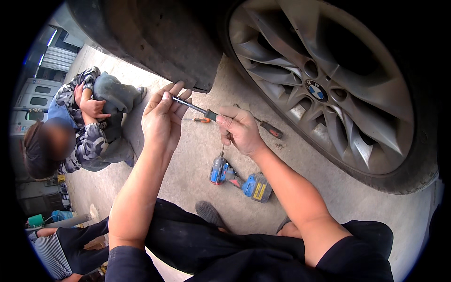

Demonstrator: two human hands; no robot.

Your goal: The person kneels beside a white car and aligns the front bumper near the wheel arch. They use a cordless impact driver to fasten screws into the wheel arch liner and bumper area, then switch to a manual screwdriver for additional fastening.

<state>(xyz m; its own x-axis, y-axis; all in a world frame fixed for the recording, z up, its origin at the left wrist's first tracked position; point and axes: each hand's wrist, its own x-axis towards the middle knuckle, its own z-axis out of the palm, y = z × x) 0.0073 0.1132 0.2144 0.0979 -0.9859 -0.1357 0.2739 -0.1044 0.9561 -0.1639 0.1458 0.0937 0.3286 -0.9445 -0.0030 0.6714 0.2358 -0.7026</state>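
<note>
In front of the wheel I hold a screwdriver-like tool (189, 104) with a thin metal shaft and a dark handle. My right hand (240, 130) pinches its handle between thumb and fingers. My left hand (162, 115) is at the other end, its thumb and fingers closed about the shaft's tip, which they partly hide. Just beyond the left fingertips hangs the dark lower edge of a car body panel (188, 56). A blue and black cordless impact driver (232, 176) lies on the floor below my right hand.
The car's silver alloy wheel (324, 89) fills the upper right. On the concrete floor (183, 178) lie an orange-handled screwdriver (202, 120) and a red and black one (271, 130). One person (89, 122) squats at the left; another (61, 251) is lower left.
</note>
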